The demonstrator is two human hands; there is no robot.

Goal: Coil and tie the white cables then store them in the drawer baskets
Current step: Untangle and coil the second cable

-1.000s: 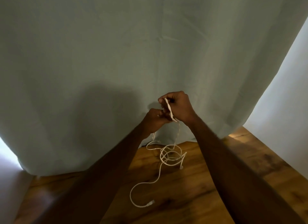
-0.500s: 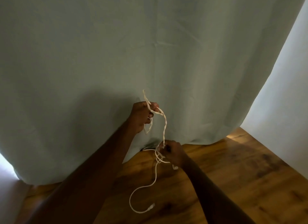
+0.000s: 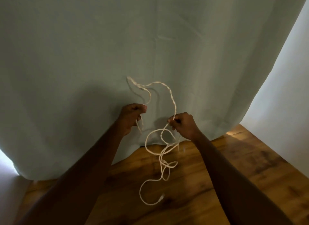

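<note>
Right hand (image 3: 183, 125) risen; both pinch cable (image 3: 173, 101).

The right hand (image 3: 183, 124) rose level with the left hand (image 3: 132, 116), lifting the white cable (image 3: 173, 100) into an arch between them.

A: You've got a white cable (image 3: 172, 97) there, creamy against that plain pale grey-green curtain (image 3: 100, 49).
B: And under you, a warm orange-brown wooden floor (image 3: 209, 166) with dark grain streaks. The wall (image 3: 284, 90) on your right reads flat white.
</note>
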